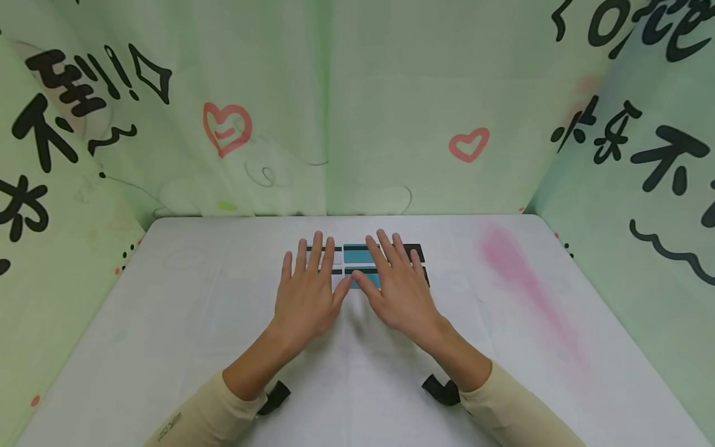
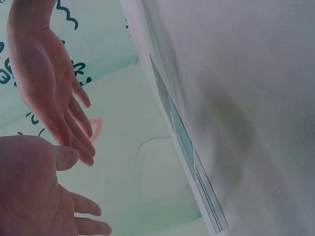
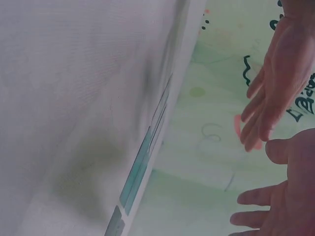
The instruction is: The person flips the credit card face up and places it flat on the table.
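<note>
Both hands, left and right, hover palms down over the cards, holding nothing; their fingers are straight and spread, and the thumb tips come together, though whether they touch cannot be told. The cards lie flat toward the far edge of the white table, in two rows: white cards partly under the view of the left hand, blue cards in the middle, dark cards partly behind the right hand. From here the likeliest slip would be a fingertip brushing a card and pushing it out of line, if a hand dropped or swept sideways too low. The cards look thin, so lifting an edge could be awkward and a neighbour might get dragged along. The hands also hide much of the outer cards, which could lead to misjudging an edge. Each card that shows enough has a dark stripe, but no brand or lettering can be read on any. The green curtain bears red hearts and bold black handwriting; a character like 不 appears on both sides, the rest being slanted or cut off. A small mark on the left sleeve is illegible.
</note>
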{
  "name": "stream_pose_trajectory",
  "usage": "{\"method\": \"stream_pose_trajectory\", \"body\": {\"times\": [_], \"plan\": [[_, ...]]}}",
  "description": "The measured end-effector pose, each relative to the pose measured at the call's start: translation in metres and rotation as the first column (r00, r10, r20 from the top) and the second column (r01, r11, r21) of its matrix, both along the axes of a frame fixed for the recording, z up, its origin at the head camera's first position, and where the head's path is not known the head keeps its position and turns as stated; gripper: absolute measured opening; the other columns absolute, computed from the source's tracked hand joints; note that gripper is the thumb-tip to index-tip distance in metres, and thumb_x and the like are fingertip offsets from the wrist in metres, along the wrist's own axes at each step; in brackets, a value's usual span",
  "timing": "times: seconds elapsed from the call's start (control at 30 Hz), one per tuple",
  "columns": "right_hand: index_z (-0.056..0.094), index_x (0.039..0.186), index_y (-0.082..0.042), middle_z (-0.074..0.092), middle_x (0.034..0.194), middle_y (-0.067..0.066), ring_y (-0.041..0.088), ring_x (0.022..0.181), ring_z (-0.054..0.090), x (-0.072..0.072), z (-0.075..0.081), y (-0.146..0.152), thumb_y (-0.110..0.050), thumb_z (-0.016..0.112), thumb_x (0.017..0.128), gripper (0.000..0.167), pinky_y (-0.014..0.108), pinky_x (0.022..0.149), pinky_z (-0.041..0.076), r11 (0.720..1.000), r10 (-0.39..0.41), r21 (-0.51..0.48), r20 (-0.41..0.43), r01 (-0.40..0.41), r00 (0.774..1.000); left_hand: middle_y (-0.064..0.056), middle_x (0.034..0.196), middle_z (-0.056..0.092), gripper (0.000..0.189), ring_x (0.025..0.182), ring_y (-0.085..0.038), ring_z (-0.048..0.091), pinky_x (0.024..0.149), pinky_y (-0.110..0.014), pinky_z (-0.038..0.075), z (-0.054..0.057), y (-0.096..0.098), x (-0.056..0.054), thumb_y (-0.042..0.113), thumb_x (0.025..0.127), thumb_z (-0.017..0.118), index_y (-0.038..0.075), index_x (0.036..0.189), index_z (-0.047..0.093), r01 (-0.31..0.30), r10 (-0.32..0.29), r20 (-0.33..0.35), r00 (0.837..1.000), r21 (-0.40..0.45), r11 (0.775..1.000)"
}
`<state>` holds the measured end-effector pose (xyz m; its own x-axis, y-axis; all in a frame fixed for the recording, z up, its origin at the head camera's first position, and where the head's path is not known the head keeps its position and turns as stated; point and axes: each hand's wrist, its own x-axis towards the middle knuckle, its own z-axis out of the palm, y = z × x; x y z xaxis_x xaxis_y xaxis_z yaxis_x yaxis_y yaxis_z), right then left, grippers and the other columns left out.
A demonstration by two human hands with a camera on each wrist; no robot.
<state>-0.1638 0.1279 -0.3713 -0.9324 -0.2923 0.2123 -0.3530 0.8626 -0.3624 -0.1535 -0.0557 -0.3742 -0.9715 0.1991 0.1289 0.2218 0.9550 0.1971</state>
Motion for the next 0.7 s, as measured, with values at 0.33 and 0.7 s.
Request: {"method": "stream_pose_trajectory", "body": {"times": [0.33,0.7], "plan": [[0.030,0.165,-0.011,0.021,0.174,0.012,0.040,0.161,0.013,-0.014,0.002,-0.003,-0.053,0.047,0.107,0.073,0.068,0.125,0.014,1.000,0.002,0.005,0.012,-0.002,1.000,-0.013,0.175,0.012,0.074,0.161,-0.040,0.010,0.128,-0.060,0.013,0.003,0.000,-0.013,0.055,0.110,0.036,0.011,0.167,0.019,-0.004,0.004,0.002,1.000,0.015,1.000],[0.032,0.164,-0.010,0.024,0.173,0.013,0.041,0.161,0.015,-0.024,0.000,-0.005,-0.051,0.048,0.107,0.072,0.069,0.124,0.016,1.000,0.005,-0.004,0.010,-0.005,1.000,-0.014,0.175,0.011,0.077,0.161,-0.042,0.012,0.128,-0.061,0.015,0.005,0.000,-0.024,0.057,0.109,0.037,0.011,0.167,0.017,-0.023,0.023,0.009,1.000,-0.026,0.999]]}}
